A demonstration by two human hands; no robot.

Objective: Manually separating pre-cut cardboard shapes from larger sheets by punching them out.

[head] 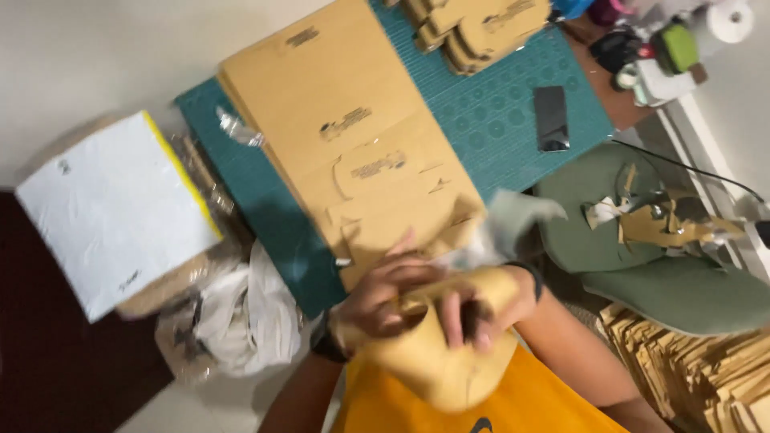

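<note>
Curved cardboard piece [441, 361] at lower centre of frame, held close over orange shirt [417, 409]. Left hand [381, 301] grips its left edge, fingers curled round; black band on wrist. Right hand [481, 309] clasps its top from right, fingers folded over. Motion blur softens details. Above hands: flat cardboard sheets [353, 136] on teal cutting mat [513, 112]. Black phone [552, 118] on mat, upper right. White pad [112, 208] at left. Green chair [682, 281] with cardboard scraps at right.
</note>
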